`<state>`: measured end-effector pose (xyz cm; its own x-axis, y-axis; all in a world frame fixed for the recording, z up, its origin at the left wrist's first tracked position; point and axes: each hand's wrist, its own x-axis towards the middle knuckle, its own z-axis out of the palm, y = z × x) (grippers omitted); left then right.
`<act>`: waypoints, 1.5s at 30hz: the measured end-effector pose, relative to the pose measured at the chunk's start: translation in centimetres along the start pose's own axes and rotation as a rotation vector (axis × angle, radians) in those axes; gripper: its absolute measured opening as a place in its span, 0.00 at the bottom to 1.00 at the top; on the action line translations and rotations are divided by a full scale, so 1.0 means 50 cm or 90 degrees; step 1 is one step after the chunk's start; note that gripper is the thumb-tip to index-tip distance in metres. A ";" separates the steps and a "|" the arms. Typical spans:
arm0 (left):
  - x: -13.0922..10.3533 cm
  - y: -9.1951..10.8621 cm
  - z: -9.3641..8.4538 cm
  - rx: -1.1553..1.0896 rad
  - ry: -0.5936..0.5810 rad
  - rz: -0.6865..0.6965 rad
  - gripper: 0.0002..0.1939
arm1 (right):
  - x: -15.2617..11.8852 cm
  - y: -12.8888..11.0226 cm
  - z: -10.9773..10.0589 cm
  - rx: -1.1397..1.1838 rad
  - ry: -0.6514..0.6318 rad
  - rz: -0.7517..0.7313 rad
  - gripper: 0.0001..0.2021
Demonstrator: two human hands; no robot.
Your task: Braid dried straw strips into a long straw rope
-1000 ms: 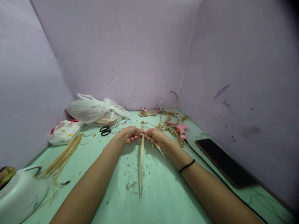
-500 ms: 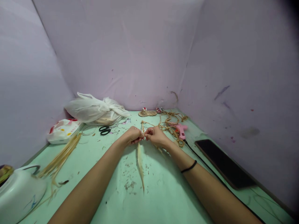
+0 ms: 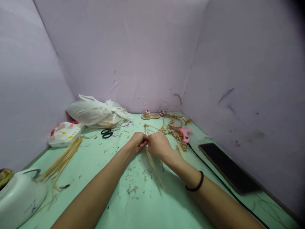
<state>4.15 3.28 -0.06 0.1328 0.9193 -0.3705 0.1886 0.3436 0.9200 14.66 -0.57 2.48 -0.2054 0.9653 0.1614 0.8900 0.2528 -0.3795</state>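
Head view: fiber strand (image 3: 152, 163) below the hands, over the green table (image 3: 143, 210); long axis slanting, tip nearward and right.
Left hand (image 3: 138, 142): pinched on the strand.
Right hand (image 3: 160, 144): alongside; fingers hidden, grip cannot be told.
Braided cord (image 3: 164, 129): tangled beyond.

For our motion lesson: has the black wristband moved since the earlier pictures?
Yes: the wristband shifted slightly down and right in view, judged against the glue gun.

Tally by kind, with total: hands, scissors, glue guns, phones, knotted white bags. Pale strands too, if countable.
Hands (left hand, right hand): 2
Scissors: 1
Glue gun: 1
Phone: 1
Knotted white bag: 1
Total: 6
Pale strands: partly hidden, not counted
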 end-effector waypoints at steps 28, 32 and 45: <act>0.012 -0.013 -0.037 0.069 -0.153 0.077 0.02 | 0.043 0.068 0.038 0.478 -0.088 0.209 0.08; -0.004 0.008 -0.042 0.163 -0.129 0.061 0.02 | 0.039 0.066 0.035 0.481 -0.098 0.221 0.08; -0.078 0.038 0.043 0.387 0.124 0.124 0.08 | 0.033 0.064 0.045 0.585 -0.108 0.221 0.05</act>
<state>6.11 -0.09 2.86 0.0525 0.9911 -0.1221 0.7020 0.0503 0.7104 16.28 1.97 -0.52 -0.1134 0.9738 -0.1972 0.2660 -0.1615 -0.9504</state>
